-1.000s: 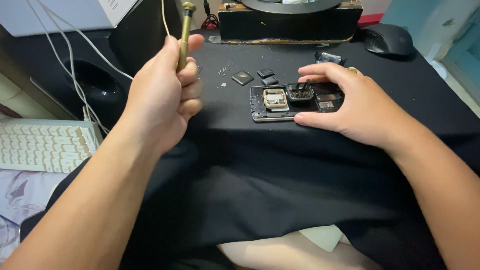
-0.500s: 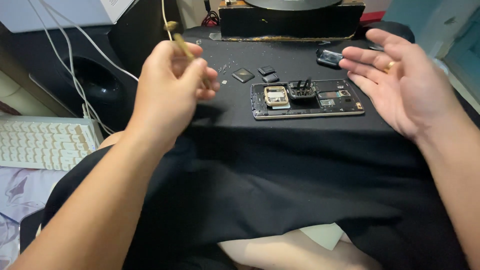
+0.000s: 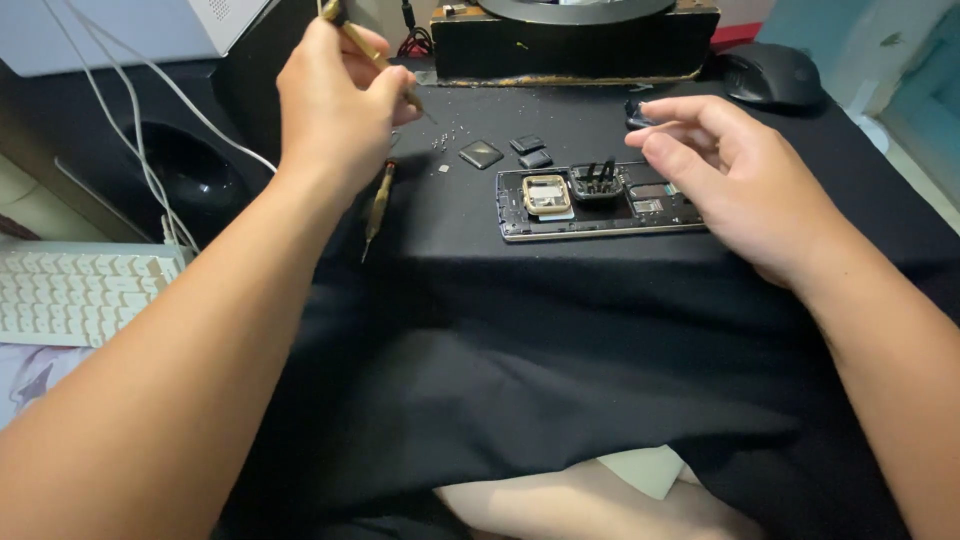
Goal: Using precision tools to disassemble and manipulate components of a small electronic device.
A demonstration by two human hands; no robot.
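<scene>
An opened smartphone with a gold metal frame (image 3: 598, 204) lies back-off, showing a square gold part and dark components. It rests on a black cloth covering the counter (image 3: 520, 340); behind the phone sits a dark wooden box (image 3: 575, 45), left of it a white keyboard (image 3: 75, 292). The right hand (image 3: 730, 175) hovers half-open over the phone's right end. The left hand (image 3: 335, 105), left of the phone, grips a slim brass-coloured screwdriver (image 3: 375, 55).
</scene>
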